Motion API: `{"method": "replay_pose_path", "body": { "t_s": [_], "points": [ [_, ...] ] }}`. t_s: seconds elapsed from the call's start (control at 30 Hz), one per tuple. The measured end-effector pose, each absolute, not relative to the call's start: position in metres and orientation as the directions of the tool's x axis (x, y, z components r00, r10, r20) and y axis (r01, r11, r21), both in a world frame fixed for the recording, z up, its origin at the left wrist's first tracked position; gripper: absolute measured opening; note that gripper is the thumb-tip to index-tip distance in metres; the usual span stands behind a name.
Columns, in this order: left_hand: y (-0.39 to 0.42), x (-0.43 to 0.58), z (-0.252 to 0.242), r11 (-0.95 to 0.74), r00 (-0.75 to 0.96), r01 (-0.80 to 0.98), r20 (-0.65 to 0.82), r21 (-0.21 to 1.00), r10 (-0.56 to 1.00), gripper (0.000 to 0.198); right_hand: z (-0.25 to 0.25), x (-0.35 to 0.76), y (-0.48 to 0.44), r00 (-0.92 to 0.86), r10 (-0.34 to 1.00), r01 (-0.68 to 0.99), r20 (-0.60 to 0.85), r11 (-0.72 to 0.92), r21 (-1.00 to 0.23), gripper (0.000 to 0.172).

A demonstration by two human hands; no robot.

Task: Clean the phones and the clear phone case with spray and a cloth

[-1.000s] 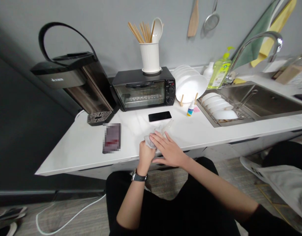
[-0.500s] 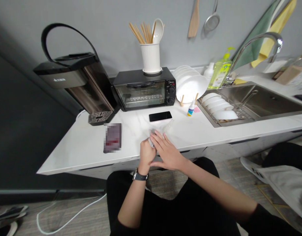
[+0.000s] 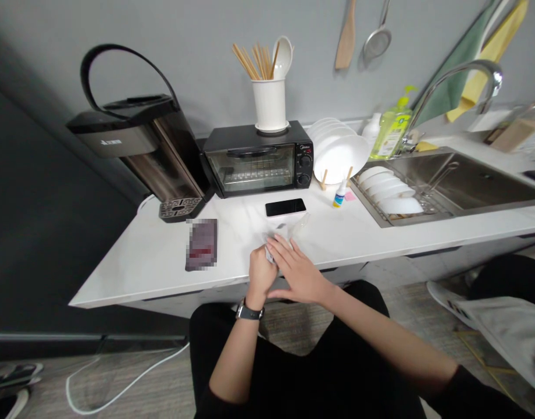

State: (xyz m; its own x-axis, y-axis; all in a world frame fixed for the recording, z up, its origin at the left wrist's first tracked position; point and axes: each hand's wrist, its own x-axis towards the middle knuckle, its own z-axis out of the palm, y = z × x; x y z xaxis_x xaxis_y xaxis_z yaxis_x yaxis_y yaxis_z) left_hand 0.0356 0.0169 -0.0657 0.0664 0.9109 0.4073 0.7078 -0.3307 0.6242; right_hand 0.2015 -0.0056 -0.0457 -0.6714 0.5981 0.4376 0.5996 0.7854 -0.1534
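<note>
At the near edge of the desk (image 3: 154,262), the left hand (image 3: 259,272) has curled tighter around the small clear wrapper (image 3: 271,254), now more bunched than a second ago, while the right hand (image 3: 299,273) stays flat, fingers spread, pressing it.

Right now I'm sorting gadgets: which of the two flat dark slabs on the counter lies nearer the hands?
The black phone just beyond the hands; the other, blurred slab lies farther off to the left.
</note>
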Motion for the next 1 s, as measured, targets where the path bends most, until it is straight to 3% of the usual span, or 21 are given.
{"method": "replay_pose_path", "body": {
  "t_s": [0.3, 0.53, 0.8, 1.0],
  "points": [
    [0.015, 0.043, -0.059, -0.42, 0.11, 0.596, 0.448, 0.685, 0.887, 0.033, -0.042, 0.244, 0.05, -0.39, 0.779, 0.827, 0.491, 0.531, -0.186, 0.088],
    [0.016, 0.039, -0.062, -0.334, 0.072, 0.714, 0.41, 0.615, 0.909, 0.023, -0.049, 0.204, -0.009, -0.679, 0.597, 0.613, 0.428, 0.781, -0.117, 0.099],
    [0.016, 0.044, -0.059, -0.395, 0.08, 0.615, 0.444, 0.682, 0.892, 0.031, -0.042, 0.242, 0.045, -0.412, 0.771, 0.829, 0.486, 0.538, -0.15, 0.089],
    [0.017, 0.04, -0.062, -0.296, 0.058, 0.74, 0.382, 0.604, 0.922, 0.022, -0.047, 0.207, -0.003, -0.649, 0.607, 0.646, 0.458, 0.758, -0.09, 0.096]
  ]
}}
